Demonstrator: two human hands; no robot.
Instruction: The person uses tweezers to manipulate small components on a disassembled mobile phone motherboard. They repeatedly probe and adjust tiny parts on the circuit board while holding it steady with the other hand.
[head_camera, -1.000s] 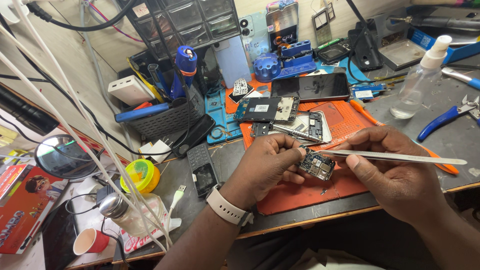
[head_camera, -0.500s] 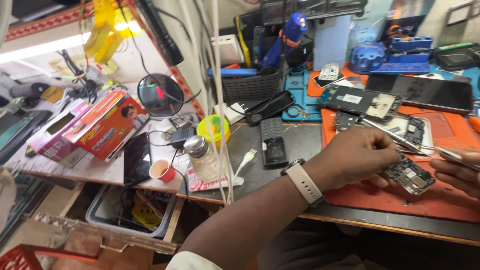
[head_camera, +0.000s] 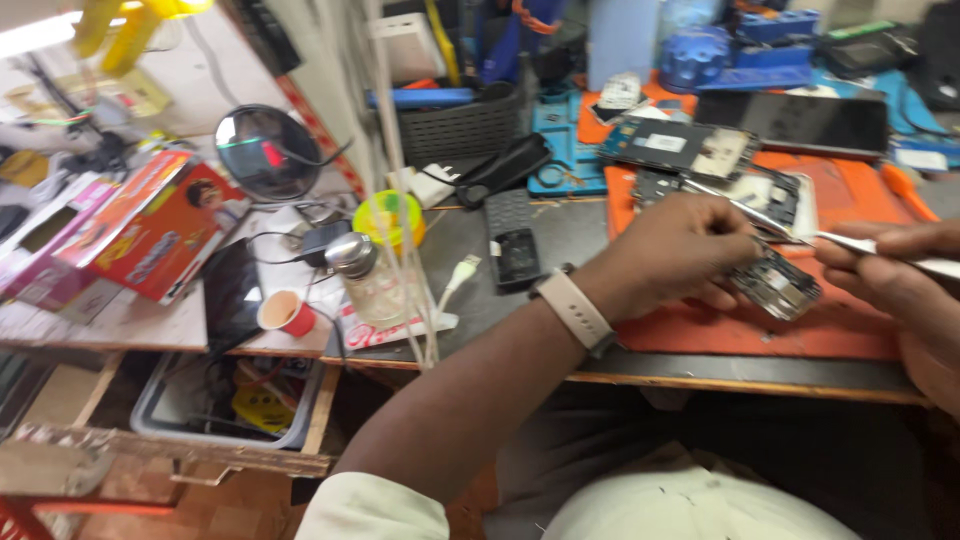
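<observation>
My left hand (head_camera: 672, 255), with a pale wristband, grips a small dark circuit board (head_camera: 778, 283) over the orange work mat (head_camera: 740, 330). My right hand (head_camera: 905, 275) comes in from the right edge and holds slim metal tweezers (head_camera: 850, 243), whose tip reaches the board by my left fingers. Behind the hands lie an opened phone body (head_camera: 745, 190) and a dark phone with its screen up (head_camera: 795, 122).
A small black phone (head_camera: 515, 255) lies left of the mat. Further left stand a glass jar (head_camera: 365, 280), a yellow-green tape roll (head_camera: 392, 215), a small red cup (head_camera: 290, 315), a round mirror (head_camera: 268, 150) and red boxes (head_camera: 150, 235). White cables (head_camera: 400, 200) hang in front. A black basket (head_camera: 460, 125) sits behind.
The view has swung left, so both hands and the mat now sit at the right of the picture. The hands keep the same grip on the board and tweezers.
</observation>
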